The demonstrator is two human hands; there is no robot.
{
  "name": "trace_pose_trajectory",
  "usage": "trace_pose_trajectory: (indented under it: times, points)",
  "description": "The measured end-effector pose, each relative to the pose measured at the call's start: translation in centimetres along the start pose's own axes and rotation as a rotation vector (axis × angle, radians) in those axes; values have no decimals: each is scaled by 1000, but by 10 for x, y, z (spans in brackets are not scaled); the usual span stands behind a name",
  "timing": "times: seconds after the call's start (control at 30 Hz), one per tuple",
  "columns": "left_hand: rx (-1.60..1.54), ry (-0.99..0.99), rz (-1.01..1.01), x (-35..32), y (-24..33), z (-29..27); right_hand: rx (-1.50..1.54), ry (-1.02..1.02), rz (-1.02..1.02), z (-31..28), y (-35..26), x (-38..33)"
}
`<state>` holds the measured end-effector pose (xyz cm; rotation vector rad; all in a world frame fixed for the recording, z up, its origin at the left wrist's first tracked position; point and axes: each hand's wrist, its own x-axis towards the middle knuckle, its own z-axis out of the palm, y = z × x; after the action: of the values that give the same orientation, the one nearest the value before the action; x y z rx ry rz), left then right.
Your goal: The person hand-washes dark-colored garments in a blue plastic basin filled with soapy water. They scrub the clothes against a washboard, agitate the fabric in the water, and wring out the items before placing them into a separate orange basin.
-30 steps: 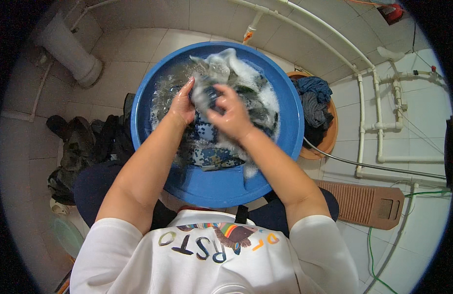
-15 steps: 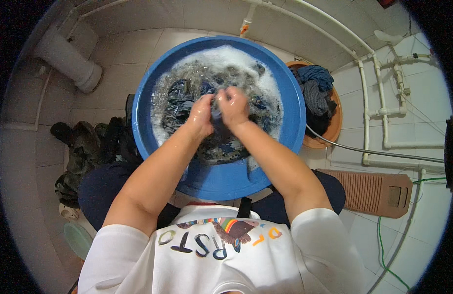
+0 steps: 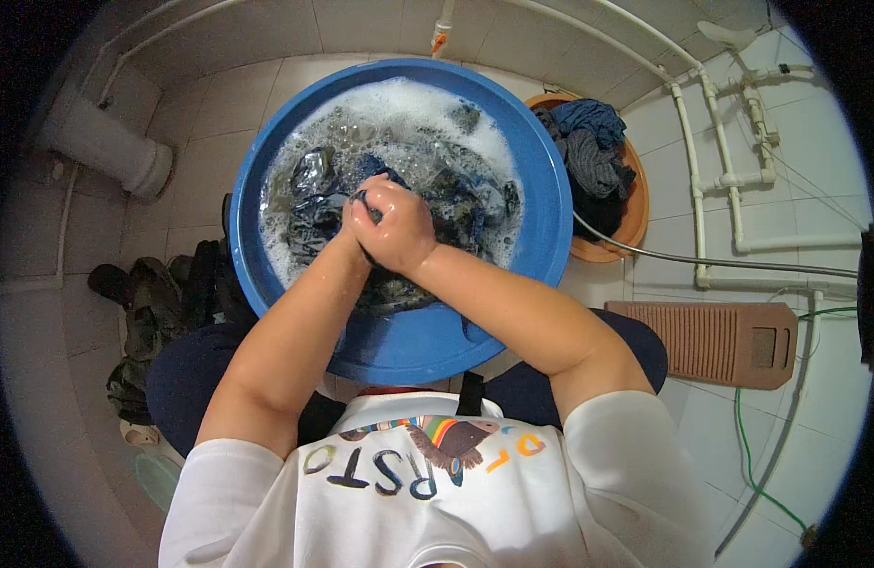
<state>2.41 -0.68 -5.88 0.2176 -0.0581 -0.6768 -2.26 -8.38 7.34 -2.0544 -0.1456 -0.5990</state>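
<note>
Left hand (image 3: 353, 220) and right hand (image 3: 400, 227) have closed together, fingers gripping dark-blue cloth (image 3: 374, 168), now compressed between them.

Smooth, glossy blue plastic tub (image 3: 399, 346), wet, shiny dark cloth (image 3: 316, 210), matt, ridged brown washboard (image 3: 685, 341)

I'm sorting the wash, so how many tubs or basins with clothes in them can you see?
2: the blue tub in the middle, with soapy clothes, and the orange basin to its right. Others may be hidden.
</note>
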Motion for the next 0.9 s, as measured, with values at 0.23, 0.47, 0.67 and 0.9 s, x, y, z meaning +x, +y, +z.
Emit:
trace_pose_trajectory:
  times: [0.23, 0.47, 0.67, 0.9]
  points:
    - [436, 669, 24, 19, 21, 157, -345, -68, 535, -53, 106, 56]
    - [2352, 342, 22, 6, 15, 96, -757, -717, 720, -48, 138, 38]
    - [1885, 678, -125, 26, 50, 52, -389, -525, 1033, -55, 187, 34]
    - [248, 654, 14, 31, 53, 57, -419, -98, -2, -16, 77, 28]
